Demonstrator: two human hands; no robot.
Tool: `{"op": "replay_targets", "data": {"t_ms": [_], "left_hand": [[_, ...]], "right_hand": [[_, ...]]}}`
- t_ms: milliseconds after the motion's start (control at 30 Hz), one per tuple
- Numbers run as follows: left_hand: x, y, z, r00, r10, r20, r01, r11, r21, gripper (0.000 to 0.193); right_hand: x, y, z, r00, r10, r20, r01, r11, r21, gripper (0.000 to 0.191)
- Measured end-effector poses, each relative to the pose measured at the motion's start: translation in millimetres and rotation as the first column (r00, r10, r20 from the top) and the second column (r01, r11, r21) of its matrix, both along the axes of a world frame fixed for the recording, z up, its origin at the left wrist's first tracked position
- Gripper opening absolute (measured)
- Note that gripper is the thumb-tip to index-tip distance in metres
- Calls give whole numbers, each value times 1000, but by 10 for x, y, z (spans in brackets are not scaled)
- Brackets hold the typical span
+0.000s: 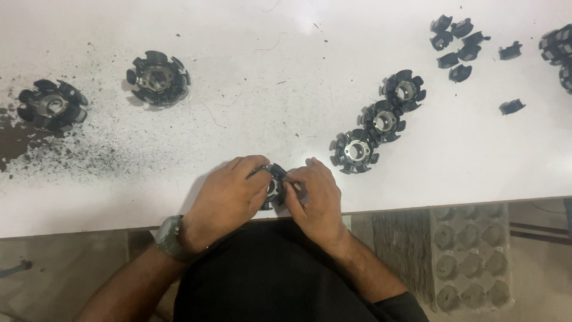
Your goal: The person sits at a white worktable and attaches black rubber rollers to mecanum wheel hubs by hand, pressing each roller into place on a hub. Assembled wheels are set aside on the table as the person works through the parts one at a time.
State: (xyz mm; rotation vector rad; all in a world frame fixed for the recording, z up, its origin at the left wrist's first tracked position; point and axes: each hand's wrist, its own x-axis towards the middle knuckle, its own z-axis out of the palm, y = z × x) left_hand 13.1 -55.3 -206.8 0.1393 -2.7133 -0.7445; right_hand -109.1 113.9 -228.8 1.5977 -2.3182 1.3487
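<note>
Both hands closed on one small part at the worktop's near edge.

I saw the left hand and right hand pinching a round black toothed plastic-and-metal core between them on the white worktop; three similar dark cores sat in a diagonal row just right.

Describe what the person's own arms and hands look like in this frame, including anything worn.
Both forearms are bare, with no gloves on the left hand or right hand. A chunky grey-green wristwatch sits on the left wrist. A black short sleeve shows at the right arm, part of a black shirt. No rings are visible.
</note>
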Motion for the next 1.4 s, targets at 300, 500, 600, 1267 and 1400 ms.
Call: {"op": "replay_targets", "data": {"t_ms": [300,500,600,1267,1400], "left_hand": [[21,44,-23,990,138,-13,-134,977,164,15],[47,54,-59,989,143,-40,-134,976,170,13],[74,51,-101,989,131,-65,-121,982,148,13],[231,-44,49,996,18,85,-28,994,110,13],[242,-735,293,953,277,-126,-302,907,-294,58]], "right_hand": [[48,49,-82,996,71,-62,-73,997,-20,19],[44,-16,-92,995,53,-79,-53,999,7,22],[34,-11,-76,993,73,-93,-73,997,13,23],[127,-18,-176,976,40,-213,-37,999,17,30],[-43,173,-113,968,-64,-244,61,998,-21,22]]}}
